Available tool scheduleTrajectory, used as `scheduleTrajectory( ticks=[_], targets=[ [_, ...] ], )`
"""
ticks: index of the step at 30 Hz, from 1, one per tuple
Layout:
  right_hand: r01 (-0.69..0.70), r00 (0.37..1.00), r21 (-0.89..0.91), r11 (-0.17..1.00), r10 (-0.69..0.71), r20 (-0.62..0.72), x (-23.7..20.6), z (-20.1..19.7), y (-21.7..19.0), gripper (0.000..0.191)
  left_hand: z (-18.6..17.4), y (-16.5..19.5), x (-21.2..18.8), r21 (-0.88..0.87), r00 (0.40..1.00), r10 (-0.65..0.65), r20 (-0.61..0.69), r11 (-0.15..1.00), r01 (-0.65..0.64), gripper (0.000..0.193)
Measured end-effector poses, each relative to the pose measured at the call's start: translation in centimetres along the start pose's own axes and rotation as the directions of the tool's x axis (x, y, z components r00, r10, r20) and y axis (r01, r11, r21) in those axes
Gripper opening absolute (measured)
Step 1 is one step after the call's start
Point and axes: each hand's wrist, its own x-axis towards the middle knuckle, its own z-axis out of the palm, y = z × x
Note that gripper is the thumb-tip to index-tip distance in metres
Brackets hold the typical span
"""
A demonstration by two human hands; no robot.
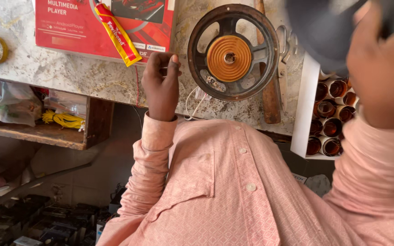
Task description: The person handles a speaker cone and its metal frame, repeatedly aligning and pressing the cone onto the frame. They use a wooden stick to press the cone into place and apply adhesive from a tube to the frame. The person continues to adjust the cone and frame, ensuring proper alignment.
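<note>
I read the left hand (161, 84) as curled closed, thumb and forefinger pressed together at its top edge, pinching what looks like a fine wire; the strand itself is too thin to make out for certain. Just to the right of that pinch lies the speaker frame (233, 51), a dark round basket flat on the stained bench (83, 73), with an orange spider disc (229, 58) at its centre. Thin pale leads (192, 102) trail from the frame's lower edge toward my wrist.

My right hand (381, 68) is close to the lens and blurred, against a dark shape; I cannot tell whether it is open or gripping.

To do this well, I judge the pinch should stay light and close to the frame's rim, so the wire keeps slack and does not kink or snap.

Above the pinch sits a yellow glue tube (118, 35) on a red box (83, 25); beyond the frame, a wooden handle (270, 95) and a white tray of amber bottles (329, 118).
</note>
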Motion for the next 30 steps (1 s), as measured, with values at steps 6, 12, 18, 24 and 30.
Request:
scheduleTrajectory(
  ticks=[6,12,18,24,30],
  targets=[
    [-0.094,0.989,0.654,0.751,0.144,-0.024,-3.3,-3.1,-0.2,0.045,1.1,0.1,0.3,-0.037,0.998,0.056,0.029,0.998,-0.055,0.015],
    [-0.262,0.961,0.655,0.709,0.255,0.107,-5.6,-2.7,-1.2,0.049,1.8,0.5,-0.2,0.035,0.999,0.030,0.044,0.999,-0.032,0.013],
    [-0.236,0.971,0.697,0.677,0.195,0.140,-5.4,-3.9,-2.3,0.049,2.0,0.8,-0.1,0.097,0.997,0.062,0.052,0.993,-0.066,0.014],
    [-0.119,0.981,0.784,0.609,0.193,0.000,-3.6,-3.8,-2.3,0.051,2.1,0.7,0.1,0.083,0.996,0.079,0.051,0.993,-0.083,0.014],
    [-0.114,0.959,0.792,0.600,0.275,-0.070,-0.4,-3.5,-2.8,0.049,2.0,1.7,-0.1,-0.011,0.998,0.019,0.065,1.000,-0.018,0.025]
  ],
)
